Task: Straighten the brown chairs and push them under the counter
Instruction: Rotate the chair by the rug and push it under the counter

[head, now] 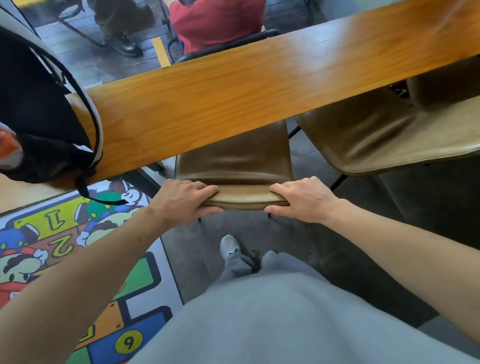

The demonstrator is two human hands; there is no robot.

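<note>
Cartoon floor mat (67, 284) at left carries hopscotch numbers: "1" on a yellow panel near its top, seen upside down; "2" on a brown panel just below it; "9" in a yellow circle on a blue square lower down; nothing else readable.

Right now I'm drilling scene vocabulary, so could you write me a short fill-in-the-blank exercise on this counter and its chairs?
1. Both hands, the left hand and the right hand, grip the top edge of the nearer brown chair's ____.
2. That chair's seat lies partly under the wooden ____.
3. The second brown chair stands to the ____ of the held one.
4. A black bag rests on the counter's ____ end.

Missing words: backrest; counter; right; left
</note>
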